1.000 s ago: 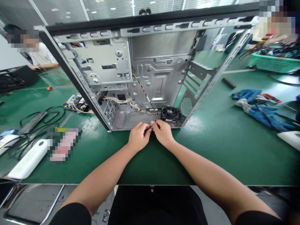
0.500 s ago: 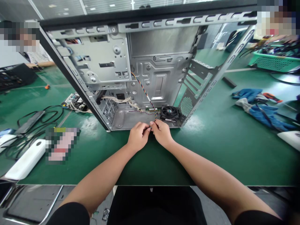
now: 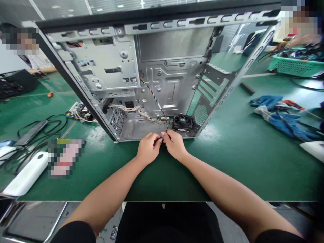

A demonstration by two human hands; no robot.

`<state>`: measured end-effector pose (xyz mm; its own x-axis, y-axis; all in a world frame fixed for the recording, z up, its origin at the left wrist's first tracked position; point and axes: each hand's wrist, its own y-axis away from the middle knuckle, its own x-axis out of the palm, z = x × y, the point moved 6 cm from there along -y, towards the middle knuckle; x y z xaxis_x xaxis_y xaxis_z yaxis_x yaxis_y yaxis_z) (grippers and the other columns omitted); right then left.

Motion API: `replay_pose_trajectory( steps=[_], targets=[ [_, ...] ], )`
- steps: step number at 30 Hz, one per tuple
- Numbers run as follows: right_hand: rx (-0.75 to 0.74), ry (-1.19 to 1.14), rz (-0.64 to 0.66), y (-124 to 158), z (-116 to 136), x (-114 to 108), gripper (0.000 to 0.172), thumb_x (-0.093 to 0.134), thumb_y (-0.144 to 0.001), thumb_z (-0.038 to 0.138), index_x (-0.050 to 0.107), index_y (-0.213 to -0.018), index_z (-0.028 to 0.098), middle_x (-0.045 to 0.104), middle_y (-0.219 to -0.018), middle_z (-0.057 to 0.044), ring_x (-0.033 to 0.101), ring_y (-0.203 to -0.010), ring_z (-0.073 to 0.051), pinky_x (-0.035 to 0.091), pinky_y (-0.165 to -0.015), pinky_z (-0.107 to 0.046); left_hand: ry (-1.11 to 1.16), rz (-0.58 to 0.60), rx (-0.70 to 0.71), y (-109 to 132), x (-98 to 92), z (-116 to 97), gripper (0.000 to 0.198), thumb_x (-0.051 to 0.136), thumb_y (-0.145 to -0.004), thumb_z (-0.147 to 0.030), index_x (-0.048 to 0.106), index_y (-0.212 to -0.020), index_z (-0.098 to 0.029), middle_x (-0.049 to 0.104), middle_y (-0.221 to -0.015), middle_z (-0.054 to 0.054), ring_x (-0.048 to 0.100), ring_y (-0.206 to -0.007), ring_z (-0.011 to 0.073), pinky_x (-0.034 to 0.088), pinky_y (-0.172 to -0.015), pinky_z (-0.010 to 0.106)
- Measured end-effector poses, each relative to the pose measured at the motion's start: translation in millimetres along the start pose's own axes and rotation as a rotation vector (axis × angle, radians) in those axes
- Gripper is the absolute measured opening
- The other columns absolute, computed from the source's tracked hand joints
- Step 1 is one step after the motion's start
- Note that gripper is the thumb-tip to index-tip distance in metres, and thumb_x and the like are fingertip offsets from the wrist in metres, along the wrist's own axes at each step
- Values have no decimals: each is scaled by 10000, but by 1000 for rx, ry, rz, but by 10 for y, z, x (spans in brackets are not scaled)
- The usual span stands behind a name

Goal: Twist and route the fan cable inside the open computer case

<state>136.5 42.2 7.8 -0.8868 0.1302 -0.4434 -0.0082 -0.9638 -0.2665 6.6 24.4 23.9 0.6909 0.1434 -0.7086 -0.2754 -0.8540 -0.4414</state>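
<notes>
An open metal computer case (image 3: 152,74) stands on the green table (image 3: 227,162). A multicoloured wire bundle (image 3: 153,96) runs down inside it to the front edge. My left hand (image 3: 148,148) and my right hand (image 3: 174,144) meet just in front of the case. Both pinch the end of that wire bundle between fingertips. A small black cooling fan (image 3: 182,122) sits on the case floor just behind my right hand. Pale cables (image 3: 129,108) lie inside to the left.
Black cables (image 3: 37,126) and white devices (image 3: 24,177) lie at the left. Blue gloves (image 3: 278,111) and a black bar (image 3: 246,88) lie at the right, with a green basket (image 3: 296,65) behind. Other people sit at the far left and far right.
The view has shifted slightly. Both hands stay pinched on the wire end at the same spot.
</notes>
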Motion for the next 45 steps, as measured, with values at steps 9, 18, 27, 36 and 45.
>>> replay_pose_trajectory(
  steps=[9,18,27,36,45],
  targets=[
    [-2,5,-15,-1,3,-22,345,444,-903,395,379,-608,227,439,-549,34,415,-528,-124,296,-534,-269,65,2,-22,-12,23,39,31,590,-863,-214,609,-858,-191,564,-770,0,537,-668,125,434,-633,249],
    [19,23,-35,-9,7,-52,386,475,-888,413,383,-566,222,424,-514,37,390,-515,-119,282,-526,-269,42,-15,-5,-15,4,26,44,628,-846,-217,615,-877,-188,547,-775,0,524,-665,125,431,-637,252],
    [19,17,-11,-12,-15,-26,376,455,-894,403,351,-578,230,412,-524,37,389,-517,-125,281,-519,-269,45,-3,-20,-5,21,23,46,617,-851,-225,620,-876,-186,557,-769,-1,531,-654,119,434,-631,248],
    [11,20,-7,-13,-13,-12,364,447,-894,396,336,-589,232,400,-537,41,396,-522,-126,284,-527,-272,58,13,-14,-4,25,23,53,577,-872,-224,615,-851,-193,570,-758,-2,541,-664,125,440,-634,252],
    [35,40,-61,-12,-10,-67,357,481,-879,422,388,-596,226,430,-531,44,417,-532,-126,299,-546,-273,27,-38,0,-5,-9,-1,48,606,-853,-212,622,-890,-185,574,-796,8,538,-667,123,442,-638,253]
  ],
)
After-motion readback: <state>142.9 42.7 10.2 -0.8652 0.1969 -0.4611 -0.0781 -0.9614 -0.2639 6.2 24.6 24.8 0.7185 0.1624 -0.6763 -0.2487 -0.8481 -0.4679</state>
